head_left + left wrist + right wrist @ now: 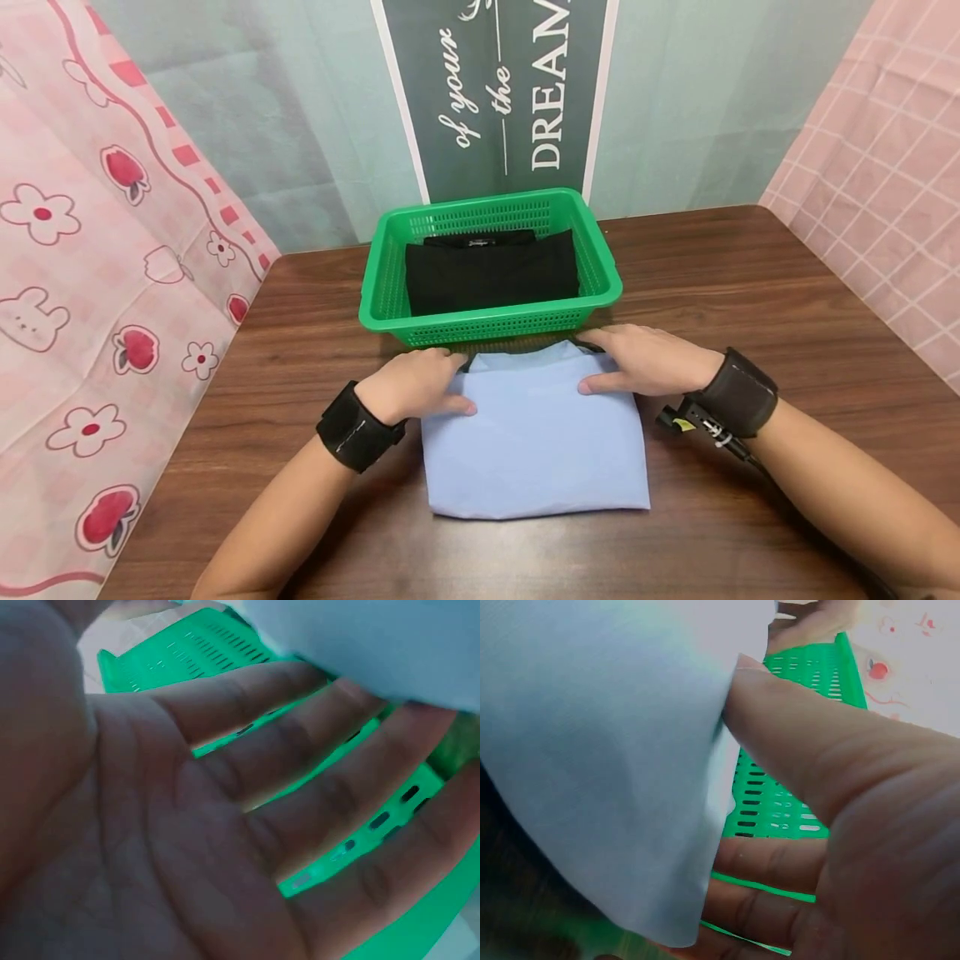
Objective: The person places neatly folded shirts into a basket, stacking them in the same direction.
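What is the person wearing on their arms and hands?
Both arms are bare, with no sleeves, and the hands wear no gloves. The left hand has a wide black wrist strap with a thin pale line of stitching. The right hand has a matching black wrist strap. A small black device with a yellow-green spot hangs beside it, and a dark cable trails along the forearm.

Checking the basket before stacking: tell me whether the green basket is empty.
No, the green basket already holds a folded black garment.

Pale blue folded cloth [536,442], green slotted basket [600,267], black garment [491,271].
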Demonstrator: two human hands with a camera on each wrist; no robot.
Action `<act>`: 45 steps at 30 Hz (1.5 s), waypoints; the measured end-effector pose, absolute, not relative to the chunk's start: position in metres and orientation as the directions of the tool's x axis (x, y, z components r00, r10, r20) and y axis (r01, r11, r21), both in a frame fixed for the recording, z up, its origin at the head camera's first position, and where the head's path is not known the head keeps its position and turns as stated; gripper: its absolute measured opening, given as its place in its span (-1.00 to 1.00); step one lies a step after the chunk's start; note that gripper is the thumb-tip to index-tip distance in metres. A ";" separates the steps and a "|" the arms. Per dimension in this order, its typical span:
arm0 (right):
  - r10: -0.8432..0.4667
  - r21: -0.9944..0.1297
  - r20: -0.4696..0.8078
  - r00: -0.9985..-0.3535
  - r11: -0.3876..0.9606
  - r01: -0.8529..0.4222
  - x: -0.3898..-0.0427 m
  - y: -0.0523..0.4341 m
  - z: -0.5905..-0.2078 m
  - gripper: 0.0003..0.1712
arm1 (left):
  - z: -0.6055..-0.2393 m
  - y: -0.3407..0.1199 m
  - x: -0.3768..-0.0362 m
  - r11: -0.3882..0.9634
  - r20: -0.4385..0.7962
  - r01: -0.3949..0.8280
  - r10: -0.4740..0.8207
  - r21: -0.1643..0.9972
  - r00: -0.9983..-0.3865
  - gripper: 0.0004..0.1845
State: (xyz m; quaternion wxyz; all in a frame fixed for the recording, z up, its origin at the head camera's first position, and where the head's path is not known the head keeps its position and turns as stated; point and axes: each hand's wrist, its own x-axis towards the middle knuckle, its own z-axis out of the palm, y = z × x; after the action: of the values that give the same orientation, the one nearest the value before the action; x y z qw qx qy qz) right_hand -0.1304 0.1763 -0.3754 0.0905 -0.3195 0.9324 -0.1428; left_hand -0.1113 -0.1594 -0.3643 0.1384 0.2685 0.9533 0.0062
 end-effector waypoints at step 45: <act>-0.589 -0.451 -0.205 -0.782 0.766 -0.459 -0.129 0.170 -0.376 -0.37 | -0.371 -0.154 -0.116 0.808 -0.353 0.518 0.589 0.281 -0.727 -0.43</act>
State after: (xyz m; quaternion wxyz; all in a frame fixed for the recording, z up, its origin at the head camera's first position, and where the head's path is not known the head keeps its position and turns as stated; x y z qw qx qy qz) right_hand -0.1293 0.1702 -0.3759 0.1697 -0.2833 0.9242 -0.1918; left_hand -0.1159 -0.1545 -0.3707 0.2172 0.2989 0.9257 0.0816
